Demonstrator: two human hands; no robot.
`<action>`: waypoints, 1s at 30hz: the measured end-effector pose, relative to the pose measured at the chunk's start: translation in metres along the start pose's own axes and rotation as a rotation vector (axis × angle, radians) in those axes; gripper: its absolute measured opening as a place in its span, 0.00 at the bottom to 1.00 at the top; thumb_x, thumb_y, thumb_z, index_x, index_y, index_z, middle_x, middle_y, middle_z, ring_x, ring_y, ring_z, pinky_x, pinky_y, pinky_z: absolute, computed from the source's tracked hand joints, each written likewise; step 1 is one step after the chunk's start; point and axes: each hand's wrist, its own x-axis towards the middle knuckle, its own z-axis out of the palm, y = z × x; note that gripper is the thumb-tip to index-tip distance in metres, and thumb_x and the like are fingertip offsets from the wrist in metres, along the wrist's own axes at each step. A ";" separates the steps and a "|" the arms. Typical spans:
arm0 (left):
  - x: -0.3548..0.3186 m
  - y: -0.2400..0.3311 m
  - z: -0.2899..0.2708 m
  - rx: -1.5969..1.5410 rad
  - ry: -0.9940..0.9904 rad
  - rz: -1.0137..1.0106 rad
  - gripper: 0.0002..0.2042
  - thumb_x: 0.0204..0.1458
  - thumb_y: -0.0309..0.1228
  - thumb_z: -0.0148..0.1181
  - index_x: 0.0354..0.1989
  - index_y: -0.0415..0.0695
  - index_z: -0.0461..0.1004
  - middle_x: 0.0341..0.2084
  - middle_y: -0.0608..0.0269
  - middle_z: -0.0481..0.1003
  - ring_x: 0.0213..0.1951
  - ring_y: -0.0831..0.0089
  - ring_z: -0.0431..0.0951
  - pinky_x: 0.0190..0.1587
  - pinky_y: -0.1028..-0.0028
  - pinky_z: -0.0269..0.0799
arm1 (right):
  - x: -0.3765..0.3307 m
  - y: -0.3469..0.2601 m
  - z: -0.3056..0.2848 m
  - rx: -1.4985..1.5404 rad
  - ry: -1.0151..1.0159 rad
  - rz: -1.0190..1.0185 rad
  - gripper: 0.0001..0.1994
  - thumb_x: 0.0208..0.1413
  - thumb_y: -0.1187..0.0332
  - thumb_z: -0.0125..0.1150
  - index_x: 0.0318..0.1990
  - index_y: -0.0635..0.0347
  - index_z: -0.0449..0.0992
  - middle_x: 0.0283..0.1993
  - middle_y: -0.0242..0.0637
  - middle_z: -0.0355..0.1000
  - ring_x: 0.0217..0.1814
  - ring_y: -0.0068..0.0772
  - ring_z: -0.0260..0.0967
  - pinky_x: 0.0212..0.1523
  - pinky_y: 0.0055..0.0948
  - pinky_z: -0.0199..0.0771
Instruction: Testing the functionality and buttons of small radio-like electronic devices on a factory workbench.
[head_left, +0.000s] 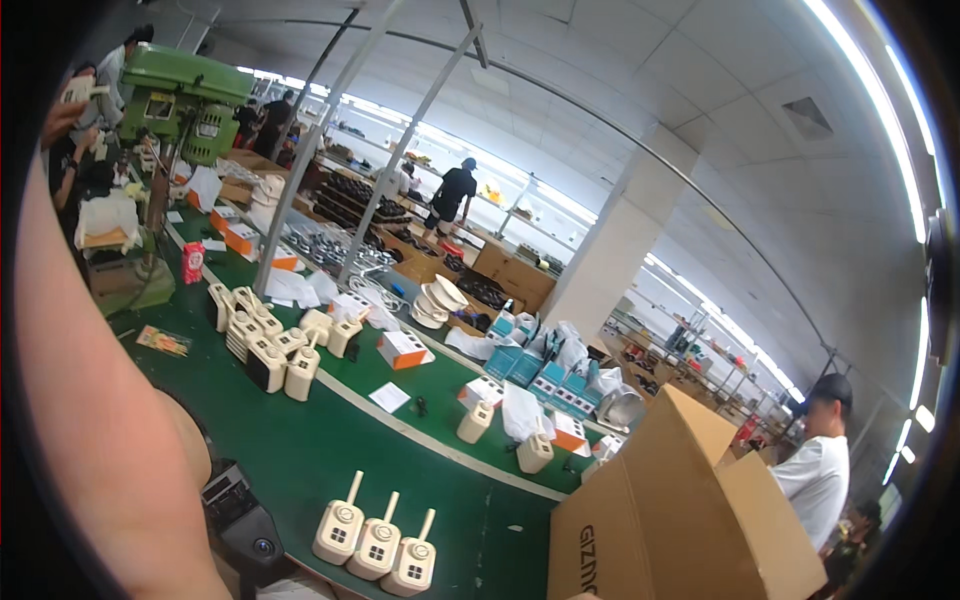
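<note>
My left arm (130, 440) rises along the left side of the view. At its far end, my left hand (62, 118) is closed around a cream plastic device (78, 90) with a short stick, small near the rim. My right hand does not show. Three similar cream devices, each with a round top and an upright stick, stand in a row at the near edge of the green table: a left one (339, 532), a middle one (375, 550) and a right one (409, 568). Farther left, a cluster of cream devices (265, 362) stands on the green surface.
An open cardboard box (630, 510) rises at the near right. A green drill press (185, 85) stands at the left. Orange-and-white boxes (402, 349), blue boxes (550, 383) and plastic bags line the conveyor belt (445, 395). A person in white (815, 475) stands beyond the box.
</note>
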 end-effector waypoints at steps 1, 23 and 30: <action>0.003 0.003 -0.002 0.001 -0.012 0.010 0.39 0.40 0.36 0.68 0.60 0.31 0.56 0.59 0.44 0.59 0.60 0.46 0.60 0.57 0.47 0.58 | -0.006 -0.003 -0.002 0.022 0.016 0.017 0.09 0.50 0.67 0.54 0.39 0.56 0.70 0.52 0.53 0.63 0.44 0.42 0.67 0.44 0.36 0.71; 0.024 0.020 -0.028 -0.005 -0.158 0.047 0.41 0.40 0.38 0.68 0.61 0.32 0.55 0.60 0.44 0.58 0.60 0.45 0.60 0.56 0.50 0.59 | -0.076 -0.046 -0.019 0.450 0.171 0.421 0.13 0.52 0.64 0.51 0.45 0.54 0.66 0.50 0.47 0.62 0.44 0.40 0.63 0.46 0.38 0.67; 0.020 0.021 -0.027 -0.021 -0.187 0.041 0.42 0.40 0.38 0.69 0.61 0.32 0.55 0.60 0.43 0.58 0.60 0.45 0.60 0.56 0.51 0.60 | -0.099 -0.054 -0.023 0.567 0.209 0.557 0.14 0.52 0.63 0.50 0.47 0.54 0.65 0.50 0.46 0.61 0.44 0.39 0.62 0.46 0.38 0.66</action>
